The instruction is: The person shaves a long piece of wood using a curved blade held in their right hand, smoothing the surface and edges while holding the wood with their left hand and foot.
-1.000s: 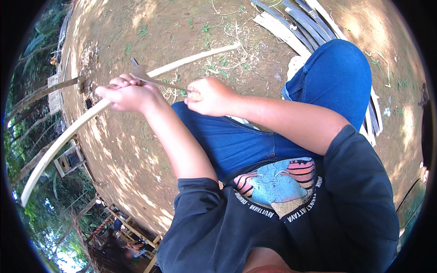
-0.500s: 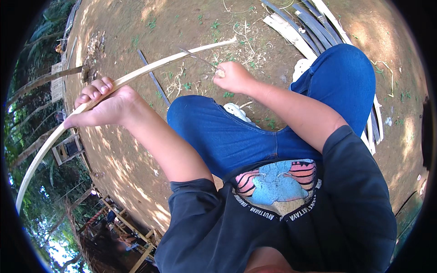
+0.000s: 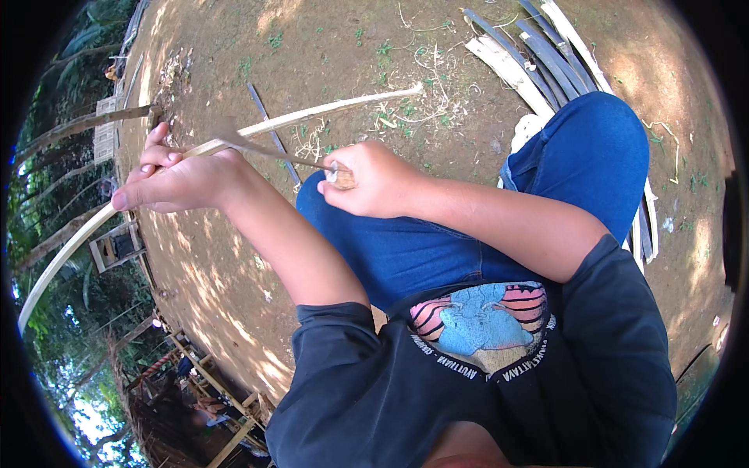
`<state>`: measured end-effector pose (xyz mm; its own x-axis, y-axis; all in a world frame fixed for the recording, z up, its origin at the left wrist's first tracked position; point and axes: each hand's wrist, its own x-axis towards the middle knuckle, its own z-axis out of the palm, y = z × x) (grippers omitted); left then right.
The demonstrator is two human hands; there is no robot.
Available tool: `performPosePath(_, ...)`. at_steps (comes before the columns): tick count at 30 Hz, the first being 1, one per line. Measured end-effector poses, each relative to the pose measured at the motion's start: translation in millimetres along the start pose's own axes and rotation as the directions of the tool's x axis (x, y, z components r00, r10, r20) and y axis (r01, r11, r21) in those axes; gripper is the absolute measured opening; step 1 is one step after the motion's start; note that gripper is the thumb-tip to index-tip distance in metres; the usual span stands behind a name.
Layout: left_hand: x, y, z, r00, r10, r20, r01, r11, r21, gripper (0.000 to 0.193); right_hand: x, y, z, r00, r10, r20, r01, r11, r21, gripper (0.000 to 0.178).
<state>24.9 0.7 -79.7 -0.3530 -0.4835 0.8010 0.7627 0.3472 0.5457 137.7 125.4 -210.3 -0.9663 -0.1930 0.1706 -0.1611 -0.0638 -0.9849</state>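
Note:
A long, pale strip of split wood or bamboo (image 3: 335,105) bends across the left side of the view. My left hand (image 3: 187,181) is closed on it, thumb along its near side and some fingers lifted loosely. In my right hand (image 3: 378,181) is the wooden handle of a knife (image 3: 285,153). Its thin blade reaches left to the strip, just right of my left hand; the tip is blurred, so whether it touches the strip is unclear. The strip's far end hangs over the ground, and its near end curves down at the left edge.
Dark and pale split strips (image 3: 550,66) lie piled at the upper right, beside my bent knee. One dark flat strip (image 3: 265,117) lies on the dirt beneath the held piece. Curly shavings (image 3: 429,82) are scattered ahead. Wooden poles (image 3: 86,125) and plants line the left.
My right hand has drawn the knife left and toward me, bringing the blade from the strip's middle to near my left hand. My left fingers have loosened somewhat.

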Motion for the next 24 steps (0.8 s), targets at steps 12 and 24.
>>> performPosePath(12, 0, -8, 3, 0.995, -0.047, -0.087, 0.043, 0.998, -0.041, 0.062, 7, 15, -14, 0.997, 0.07, 0.011, -0.068, 0.987, -0.144, 0.023)
performPosePath(24, 34, 24, 6, 0.995, 0.069, -0.067, -0.068, 0.998, 0.008, 0.067, 10, 38, -15, 0.983, 0.185, 0.021, -0.178, 0.969, -0.171, 0.03)
